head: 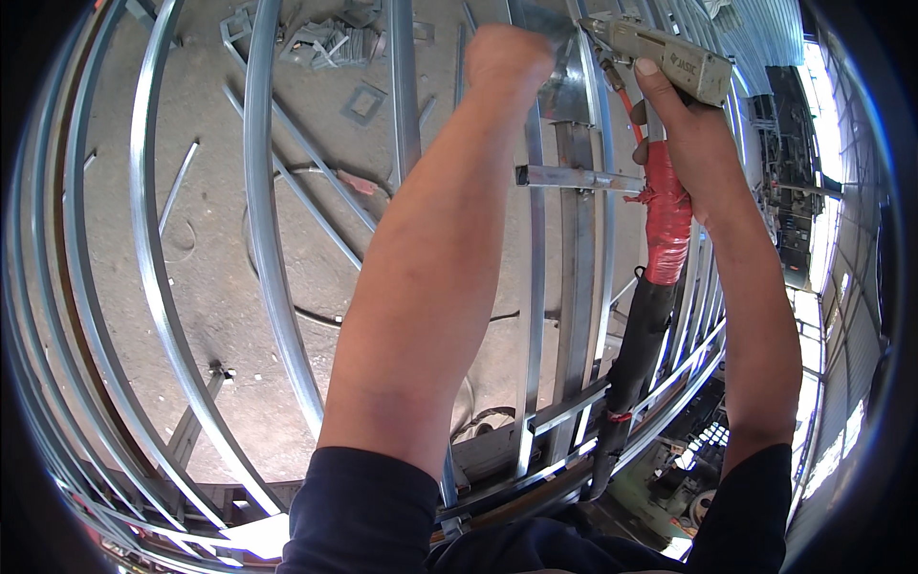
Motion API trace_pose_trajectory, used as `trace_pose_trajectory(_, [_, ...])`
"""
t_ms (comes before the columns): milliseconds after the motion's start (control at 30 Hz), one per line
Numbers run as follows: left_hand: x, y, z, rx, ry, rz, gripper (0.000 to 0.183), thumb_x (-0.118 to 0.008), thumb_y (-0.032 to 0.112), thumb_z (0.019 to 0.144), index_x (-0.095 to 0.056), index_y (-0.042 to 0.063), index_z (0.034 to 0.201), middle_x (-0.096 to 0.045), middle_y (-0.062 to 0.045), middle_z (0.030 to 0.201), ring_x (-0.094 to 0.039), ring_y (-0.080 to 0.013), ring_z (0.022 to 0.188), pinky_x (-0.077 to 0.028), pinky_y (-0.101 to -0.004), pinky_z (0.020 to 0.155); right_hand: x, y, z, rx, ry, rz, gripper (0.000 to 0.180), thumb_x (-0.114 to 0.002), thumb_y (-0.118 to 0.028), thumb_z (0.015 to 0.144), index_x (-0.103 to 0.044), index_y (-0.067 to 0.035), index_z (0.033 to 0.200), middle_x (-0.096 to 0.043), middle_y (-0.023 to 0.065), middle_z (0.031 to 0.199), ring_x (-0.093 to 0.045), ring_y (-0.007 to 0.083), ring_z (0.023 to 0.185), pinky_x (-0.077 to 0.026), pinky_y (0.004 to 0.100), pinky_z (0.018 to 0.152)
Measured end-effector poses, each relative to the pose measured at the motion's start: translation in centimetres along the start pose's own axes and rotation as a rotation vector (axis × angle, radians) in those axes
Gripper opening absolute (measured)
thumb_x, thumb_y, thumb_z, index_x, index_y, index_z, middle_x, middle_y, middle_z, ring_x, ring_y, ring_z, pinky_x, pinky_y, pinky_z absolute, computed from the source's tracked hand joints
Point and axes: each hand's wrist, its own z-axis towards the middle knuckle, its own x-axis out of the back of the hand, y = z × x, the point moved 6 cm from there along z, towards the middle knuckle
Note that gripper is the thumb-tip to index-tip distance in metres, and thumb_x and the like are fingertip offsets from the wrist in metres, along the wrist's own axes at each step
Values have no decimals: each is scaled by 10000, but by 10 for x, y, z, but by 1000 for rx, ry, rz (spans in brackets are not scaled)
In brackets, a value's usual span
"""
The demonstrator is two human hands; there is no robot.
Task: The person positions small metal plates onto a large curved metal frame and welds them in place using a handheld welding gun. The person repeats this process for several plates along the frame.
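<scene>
My left hand [509, 56] is raised at the top centre, blurred and curled. Whether its fingers hold anything is hidden. Just right of it lies a shiny metal sheet [566, 86] against the metal tubes. At the upper right my right hand [681, 125] grips a pale handheld welding gun [670, 61], marked Jasic, with the thumb along its body. The gun's pointed tip is close to an upright metal tube [592, 64] beside the sheet. An orange hose [627, 104] joins it near the tip. Red tape [667, 215] wraps the lead below the hand, and a black sleeve [642, 330] continues downward.
Long galvanized tubes [262, 179] form a barred frame over the concrete floor [208, 287]. A short square tube [581, 178] crosses near the right wrist. Stacked metal plates [337, 43], a square plate with an opening [363, 103] and loose tubes lie below. Machinery [688, 488] stands at lower right.
</scene>
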Motion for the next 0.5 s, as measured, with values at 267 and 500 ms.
trace_pose_trajectory(267, [9, 12, -19, 62, -20, 31, 260, -696, 237, 800, -765, 10, 907, -757, -164, 999, -738, -291, 977, -580, -353, 838, -4, 6, 0, -90, -13, -50, 793, -692, -651, 867, -581, 39, 1241, -597, 127, 1005, -660, 169, 631, -546, 269, 539])
trace_pose_trajectory(500, [10, 9, -13, 91, -30, 12, 256, -706, 205, 794, -753, -19, 907, -750, -197, 1005, -739, -303, 976, -579, -350, 844, -10, 0, 1, -72, -25, -78, 791, -685, -643, 878, -578, 44, 1255, -595, 134, 1020, -659, 178, 630, -549, 274, 534])
